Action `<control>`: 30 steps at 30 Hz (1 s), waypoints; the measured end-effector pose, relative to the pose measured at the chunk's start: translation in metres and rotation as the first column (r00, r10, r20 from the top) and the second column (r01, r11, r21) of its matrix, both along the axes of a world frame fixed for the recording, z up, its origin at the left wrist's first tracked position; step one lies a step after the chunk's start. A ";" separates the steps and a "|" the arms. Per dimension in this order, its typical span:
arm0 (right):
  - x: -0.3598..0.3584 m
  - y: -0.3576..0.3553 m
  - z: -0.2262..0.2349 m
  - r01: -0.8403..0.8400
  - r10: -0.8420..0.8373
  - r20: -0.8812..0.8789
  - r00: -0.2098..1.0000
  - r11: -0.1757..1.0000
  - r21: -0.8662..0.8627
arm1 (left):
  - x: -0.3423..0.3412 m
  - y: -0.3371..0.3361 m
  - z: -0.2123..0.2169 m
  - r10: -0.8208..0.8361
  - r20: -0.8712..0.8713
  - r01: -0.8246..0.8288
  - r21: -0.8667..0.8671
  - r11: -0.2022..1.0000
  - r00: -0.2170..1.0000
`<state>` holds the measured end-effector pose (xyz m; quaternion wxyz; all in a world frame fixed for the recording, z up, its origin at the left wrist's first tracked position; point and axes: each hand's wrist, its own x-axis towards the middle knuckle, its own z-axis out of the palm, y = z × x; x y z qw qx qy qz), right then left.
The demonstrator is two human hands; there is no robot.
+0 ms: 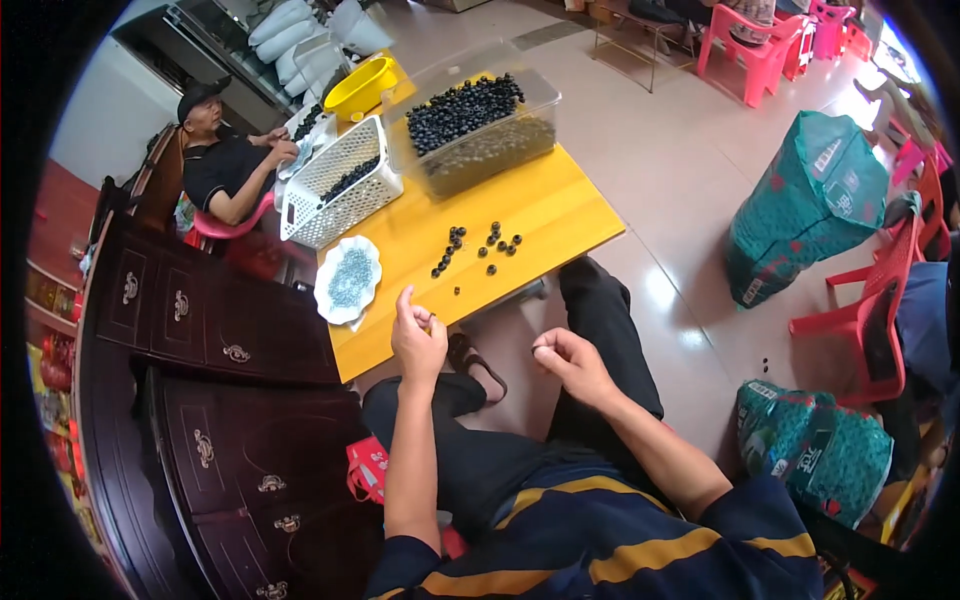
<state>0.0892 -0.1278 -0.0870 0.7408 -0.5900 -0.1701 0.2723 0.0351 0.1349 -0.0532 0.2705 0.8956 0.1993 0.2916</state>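
My left hand (418, 338) is raised just off the near edge of the yellow table (575, 195), its index finger pointing up and the other fingers curled in. Whatever those fingers hold, if anything, is hidden. To the right, over my lap, my right hand (577, 368) is closed in a pinch, with a tiny dark spot at its fingertips too small to name. Several small round black pieces (495, 240) lie scattered on the tabletop beyond my hands. Nearest my left hand stands a white scalloped dish (323, 290) of small clear bluish pieces.
A clear plastic bin (485, 165) full of black pieces and a white slotted basket (298, 226) stand on the table, near a yellow basin (362, 88). Across from me sits a person (225, 165) in black. Dark drawers (230, 310) flank me left; green bags (800, 215) stand right.
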 end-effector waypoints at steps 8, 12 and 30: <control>0.002 -0.003 0.012 -0.058 0.056 -0.055 0.997 0.998 -0.039 | 0.034 0.019 -0.010 -0.058 -0.078 0.068 0.131 0.989 0.995; 0.005 -0.003 0.016 -0.069 0.067 -0.025 0.997 0.994 -0.088 | 0.040 0.023 -0.011 -0.081 -0.058 0.090 0.179 0.980 0.995; 0.005 -0.003 0.011 -0.071 0.070 -0.067 0.995 0.997 -0.016 | 0.050 0.024 0.020 -0.163 -0.017 0.164 0.068 0.984 0.986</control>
